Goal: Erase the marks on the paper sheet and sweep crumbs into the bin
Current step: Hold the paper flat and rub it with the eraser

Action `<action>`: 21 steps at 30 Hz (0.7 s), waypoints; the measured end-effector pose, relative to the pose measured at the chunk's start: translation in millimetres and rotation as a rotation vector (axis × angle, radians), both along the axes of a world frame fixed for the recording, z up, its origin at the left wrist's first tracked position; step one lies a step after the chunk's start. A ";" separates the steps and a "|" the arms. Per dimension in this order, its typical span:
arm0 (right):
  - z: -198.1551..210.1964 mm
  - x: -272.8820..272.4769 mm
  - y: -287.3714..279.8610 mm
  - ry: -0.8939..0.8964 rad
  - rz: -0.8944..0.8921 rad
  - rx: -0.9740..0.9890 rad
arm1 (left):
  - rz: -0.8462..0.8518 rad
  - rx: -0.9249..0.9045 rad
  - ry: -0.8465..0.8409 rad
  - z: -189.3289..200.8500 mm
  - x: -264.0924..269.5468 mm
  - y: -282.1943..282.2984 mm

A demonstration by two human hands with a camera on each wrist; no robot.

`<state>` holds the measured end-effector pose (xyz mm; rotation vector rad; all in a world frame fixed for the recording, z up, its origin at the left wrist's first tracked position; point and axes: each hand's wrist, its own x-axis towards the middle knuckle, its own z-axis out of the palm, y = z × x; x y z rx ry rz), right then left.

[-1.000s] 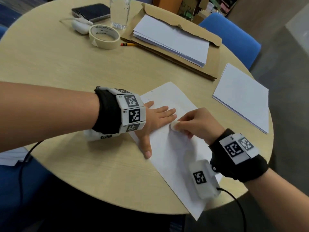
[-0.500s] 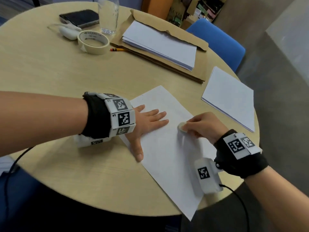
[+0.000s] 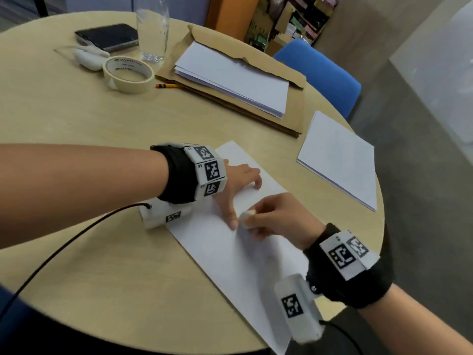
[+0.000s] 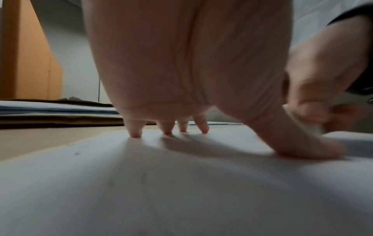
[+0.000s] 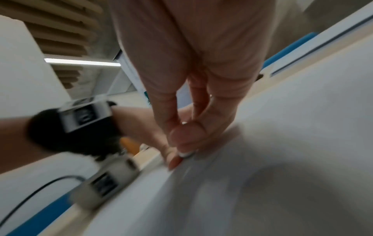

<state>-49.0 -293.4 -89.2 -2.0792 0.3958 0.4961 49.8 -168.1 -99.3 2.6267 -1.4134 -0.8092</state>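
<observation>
A white paper sheet (image 3: 230, 265) lies slantwise on the round wooden table (image 3: 89, 239) in front of me. My left hand (image 3: 244, 203) is arched over its upper part, the fingertips (image 4: 167, 132) and thumb pressing the sheet (image 4: 181, 183) down. My right hand (image 3: 256, 221) pinches a small white eraser (image 3: 247, 216) and holds it against the paper, right beside the left thumb tip. In the right wrist view the eraser (image 5: 186, 154) shows under the pinching fingers, blurred by motion. No marks or crumbs can be made out on the sheet. No bin is in view.
At the back are a tape roll (image 3: 128, 74), a glass (image 3: 152, 32), a phone (image 3: 107, 37), a pencil (image 3: 167, 86) and a brown envelope (image 3: 294, 119) bearing a paper stack. More sheets (image 3: 337, 157) lie at the table's right edge. A blue chair (image 3: 320, 73) stands behind.
My right hand slid the eraser down the sheet, from beside the left fingertips to the left thumb tip. The left hand rose from lying flat to pressing on its fingertips.
</observation>
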 end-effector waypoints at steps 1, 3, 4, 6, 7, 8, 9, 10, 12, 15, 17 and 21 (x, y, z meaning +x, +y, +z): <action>-1.8 -0.6 5.4 0.000 0.065 -0.064 | -0.022 0.060 0.009 -0.8 0.9 0.2; -0.5 5.6 7.6 -0.008 0.112 -0.168 | -0.065 0.144 -0.001 -1.7 1.9 0.2; 1.1 12.8 1.8 -0.004 0.072 -0.198 | -0.069 0.157 0.000 -2.3 2.4 0.0; 6.7 30.5 -17.1 -0.024 -0.097 -0.233 | -0.067 0.156 0.005 -3.4 3.6 -0.7; 9.7 38.0 -25.0 -0.053 -0.169 -0.267 | -0.067 0.160 0.004 -3.3 3.6 -1.4; 11.5 41.8 -28.0 -0.086 -0.200 -0.315 | -0.069 0.166 0.003 -3.6 3.7 -1.8; 11.8 41.4 -25.0 -0.113 -0.180 -0.363 | -0.072 0.172 0.000 -3.7 3.7 -2.4; 11.5 37.1 -15.8 -0.130 -0.117 -0.399 | -0.076 0.174 -0.005 -4.0 3.8 -2.8; 8.4 22.7 9.9 -0.112 0.068 -0.377 | -0.076 0.173 -0.018 -4.7 3.6 -3.5; 8.2 18.9 13.1 -0.042 0.151 -0.342 | -0.079 0.181 -0.023 -5.4 3.5 -4.0; 9.9 31.1 -9.8 -0.049 0.026 -0.379 | -0.087 0.183 -0.017 -5.4 4.4 -3.7; 14.1 44.5 -30.7 -0.097 -0.111 -0.475 | -0.086 0.183 -0.020 -5.3 4.7 -3.7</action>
